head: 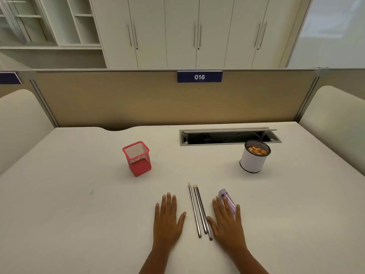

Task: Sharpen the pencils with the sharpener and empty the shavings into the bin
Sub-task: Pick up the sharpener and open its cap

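Since both hands are just lying flat on the counter (pixel 79 204) with fingers straight and nothing gripped, nothing's picked up yet. The left hand (pixel 167 220) is just left of the three pencils (pixel 198 210), and the right hand (pixel 227 222) is just right of them, its fingers lying over the near end of the little purple sharpener (pixel 226 196). The pencils lie side by side between the hands, tips pointing away. I'd guess they're light, stiff and prone to rolling, so pinch one mid-barrel and keep the lead end off the counter since the tip snaps easily. The sharpener looks like smooth translucent plastic, probably light and a bit slippery, so I'd hold it around the body, not the cap end, or the shavings could spill. The white cup (pixel 251 160) further back on the right, with a dark mesh inside, already has orange-ish shavings, so I'm assuming that's the bin. A red mesh holder (pixel 138 161) sits back left. The only readable writing is "016" on the blue tag (pixel 199 77) on the partition; no brands that I can make out.
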A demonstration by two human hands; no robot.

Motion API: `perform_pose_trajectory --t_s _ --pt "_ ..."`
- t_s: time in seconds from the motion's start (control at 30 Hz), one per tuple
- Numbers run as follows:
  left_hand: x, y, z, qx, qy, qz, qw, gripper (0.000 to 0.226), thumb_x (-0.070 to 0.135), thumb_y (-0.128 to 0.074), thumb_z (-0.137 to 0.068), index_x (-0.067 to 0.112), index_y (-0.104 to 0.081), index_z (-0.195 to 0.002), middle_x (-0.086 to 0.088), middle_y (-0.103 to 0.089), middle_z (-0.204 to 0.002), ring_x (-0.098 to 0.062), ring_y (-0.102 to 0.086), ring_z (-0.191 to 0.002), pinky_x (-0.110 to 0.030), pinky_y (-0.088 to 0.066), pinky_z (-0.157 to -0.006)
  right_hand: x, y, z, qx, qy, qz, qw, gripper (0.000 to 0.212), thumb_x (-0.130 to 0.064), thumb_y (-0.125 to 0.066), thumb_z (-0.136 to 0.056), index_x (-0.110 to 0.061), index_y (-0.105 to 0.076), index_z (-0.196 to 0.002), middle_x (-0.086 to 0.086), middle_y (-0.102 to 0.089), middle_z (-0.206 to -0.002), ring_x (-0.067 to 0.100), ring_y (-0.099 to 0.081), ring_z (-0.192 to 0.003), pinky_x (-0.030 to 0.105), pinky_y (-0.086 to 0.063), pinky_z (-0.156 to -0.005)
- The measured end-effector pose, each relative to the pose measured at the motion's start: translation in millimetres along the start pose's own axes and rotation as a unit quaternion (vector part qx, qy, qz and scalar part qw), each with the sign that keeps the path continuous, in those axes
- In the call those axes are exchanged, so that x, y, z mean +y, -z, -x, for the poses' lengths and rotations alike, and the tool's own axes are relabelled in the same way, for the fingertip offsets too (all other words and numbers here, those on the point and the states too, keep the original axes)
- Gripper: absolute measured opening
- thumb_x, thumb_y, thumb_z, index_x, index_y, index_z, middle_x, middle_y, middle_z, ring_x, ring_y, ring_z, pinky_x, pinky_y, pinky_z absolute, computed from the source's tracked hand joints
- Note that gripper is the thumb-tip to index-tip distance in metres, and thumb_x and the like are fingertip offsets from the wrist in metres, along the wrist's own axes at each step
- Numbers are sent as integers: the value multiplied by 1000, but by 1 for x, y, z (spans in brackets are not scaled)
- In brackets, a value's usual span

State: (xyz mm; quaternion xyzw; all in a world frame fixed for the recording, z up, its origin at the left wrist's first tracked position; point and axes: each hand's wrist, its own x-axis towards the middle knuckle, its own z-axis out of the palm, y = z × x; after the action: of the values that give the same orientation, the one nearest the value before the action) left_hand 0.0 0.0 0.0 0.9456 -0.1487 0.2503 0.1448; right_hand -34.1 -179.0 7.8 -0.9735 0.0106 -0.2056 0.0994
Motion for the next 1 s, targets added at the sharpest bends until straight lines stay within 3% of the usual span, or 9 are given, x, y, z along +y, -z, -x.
perform_pose_trajectory --t_s 0.13,0.23,0.3,0.5,0.67,0.73,0.83,0.9,1.0 --pt "2 11 -5 -67 46 -6 997 59 47 2 -95 18 19 -144 -2 -5 -156 -5 25 -138 -25 10 -113 2 1 2 -7 -17 12 1000 78 -45 0 -96 -8 -67 -112 6 -69 -117 5 20 -141 39 13 -115" --pt "5 16 -6 -146 77 27 986 70 47 2 -95 5 -30 -141 -15 -50 -135 -5 14 -141 -24 11 -112 2 2 3 -35 -23 17 999 79 -45 2 -96 -9 -67 -112 6 -70 -116 11 4 -139 41 15 -114" --pt "5 15 -6 -183 64 13 981 75 46 3 -96 8 -53 -125 -14 -63 -121 -16 -27 -137 -24 12 -112 2 3 3 -46 -28 20 998 79 -45 2 -96 -9 -67 -111 6 -70 -116 12 0 -136 41 16 -114" --pt "7 18 -5 -204 48 -35 977 79 44 2 -96 8 -67 -110 -11 -67 -116 -26 -65 -104 -25 8 -112 4 0 4 -29 -9 48 998 78 -44 2 -96 -11 -68 -110 6 -69 -116 15 0 -141 42 16 -114" --pt "10 20 -7 -206 44 -40 977 79 43 2 -97 9 -68 -109 -11 -67 -116 -26 -66 -102 -25 9 -112 8 2 -3 24 33 97 994 74 -30 0 -98 -14 -72 -100 9 -71 -111 26 -65 -108 54 -29 -104" --pt "10 19 -5 -207 40 -30 977 79 42 2 -97 8 -68 -109 -12 -67 -116 -25 -64 -106 -25 10 -112 10 7 -8 25 18 84 996 67 -23 -6 -97 -13 -72 -99 11 -71 -110 28 -67 -103 52 -51 -86" --pt "10 18 -4 -236 25 -17 971 78 42 2 -97 9 -69 -108 -11 -67 -116 -25 -61 -110 -24 8 -112 13 14 -18 3 -65 32 997 28 -9 -50 -82 -4 -69 -102 18 -71 -105 35 -69 -95 46 -57 -69" --pt "10 17 -3 -251 18 -6 968 79 42 2 -97 9 -70 -106 -11 -68 -114 -26 -66 -101 -24 8 -112 19 18 -24 -49 -126 -26 990 40 -2 -67 -76 -2 -61 -115 21 -66 -110 38 -64 -99 43 -56 -69" --pt "8 23 -6 -273 61 -9 960 72 40 -2 -98 7 -65 -114 -15 -61 -124 -26 -62 -109 -23 10 -113 27 20 -28 -122 -164 3 979 50 -19 -47 -93 -12 -33 -140 9 -54 -124 27 -50 -111 34 -47 -83"
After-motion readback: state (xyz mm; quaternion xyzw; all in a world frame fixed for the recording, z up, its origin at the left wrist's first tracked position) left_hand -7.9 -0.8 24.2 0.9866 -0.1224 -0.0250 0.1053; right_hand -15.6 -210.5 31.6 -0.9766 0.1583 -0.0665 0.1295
